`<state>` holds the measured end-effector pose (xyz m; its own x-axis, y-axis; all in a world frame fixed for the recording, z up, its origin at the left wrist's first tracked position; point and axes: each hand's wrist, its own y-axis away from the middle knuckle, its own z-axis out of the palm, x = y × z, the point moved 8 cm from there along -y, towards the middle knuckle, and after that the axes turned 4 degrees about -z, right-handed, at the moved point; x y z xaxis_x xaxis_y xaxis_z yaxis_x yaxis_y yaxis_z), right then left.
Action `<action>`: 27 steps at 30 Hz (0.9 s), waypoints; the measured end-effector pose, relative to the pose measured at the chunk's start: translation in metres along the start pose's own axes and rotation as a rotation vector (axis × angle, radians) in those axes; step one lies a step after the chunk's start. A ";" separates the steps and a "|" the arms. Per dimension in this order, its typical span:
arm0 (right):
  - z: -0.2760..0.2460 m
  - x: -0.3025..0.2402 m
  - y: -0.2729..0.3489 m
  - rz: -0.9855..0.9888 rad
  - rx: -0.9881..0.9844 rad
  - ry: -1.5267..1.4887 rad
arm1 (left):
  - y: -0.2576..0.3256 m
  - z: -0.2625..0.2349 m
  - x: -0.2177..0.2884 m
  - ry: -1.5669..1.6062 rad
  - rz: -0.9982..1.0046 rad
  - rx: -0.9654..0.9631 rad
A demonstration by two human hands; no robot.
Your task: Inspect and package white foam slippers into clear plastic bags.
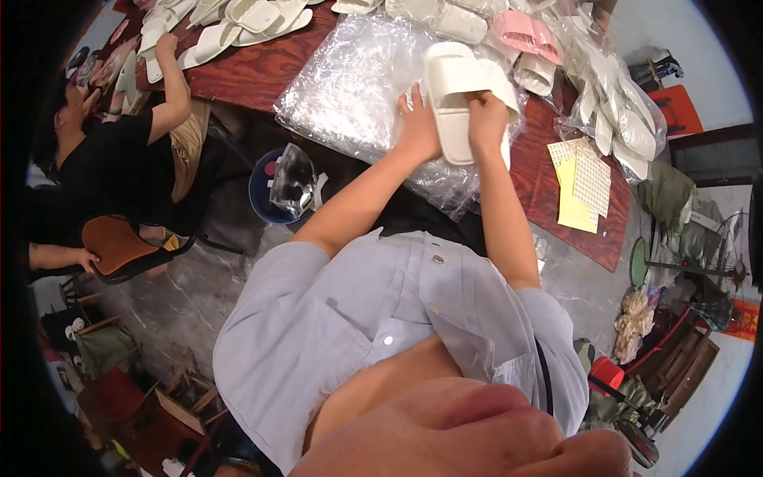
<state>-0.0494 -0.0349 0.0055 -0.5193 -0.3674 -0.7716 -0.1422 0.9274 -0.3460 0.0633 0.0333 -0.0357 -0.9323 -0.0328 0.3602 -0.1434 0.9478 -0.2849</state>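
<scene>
A pair of white slide slippers [453, 75] stands upright above the table, sole ends toward me. My right hand [486, 127] grips the pair where the two slippers meet, its fingers tucked under the straps. Just left of them, my left hand [419, 127] lies over a stack of clear plastic bags [342, 87], fingers stretched and apart. Part of that hand is hidden behind the nearer slipper, and I cannot tell whether it touches it. Beneath both hands, the shiny bags spread across the reddish wooden table [540, 179].
Bagged white slippers [612, 111] and a pink pair [528, 36] lie at the far right. Yellow and white sticker sheets [580, 183] rest on the table's right end. A blue bin [262, 187] holds plastic. At left, another person [119, 151] handles loose white slippers [254, 24].
</scene>
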 end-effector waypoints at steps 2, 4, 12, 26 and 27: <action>-0.005 0.024 -0.004 -0.023 0.009 0.272 | 0.003 -0.010 0.001 -0.149 -0.051 0.066; -0.008 0.049 -0.006 -0.124 0.097 0.369 | 0.000 -0.011 0.004 -0.036 -0.031 -0.018; 0.000 0.043 -0.001 -0.185 -0.058 0.351 | -0.009 -0.030 -0.042 0.507 -0.169 0.148; -0.026 0.027 0.010 -0.213 -0.468 0.099 | -0.039 -0.090 0.020 0.228 0.225 0.139; -0.018 0.035 0.012 -0.206 -0.455 0.100 | -0.045 -0.089 0.024 0.230 0.239 0.134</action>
<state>-0.0845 -0.0350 -0.0164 -0.5167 -0.5579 -0.6495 -0.5914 0.7811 -0.2005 0.0765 0.0182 0.0646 -0.8476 0.2718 0.4557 0.0131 0.8693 -0.4941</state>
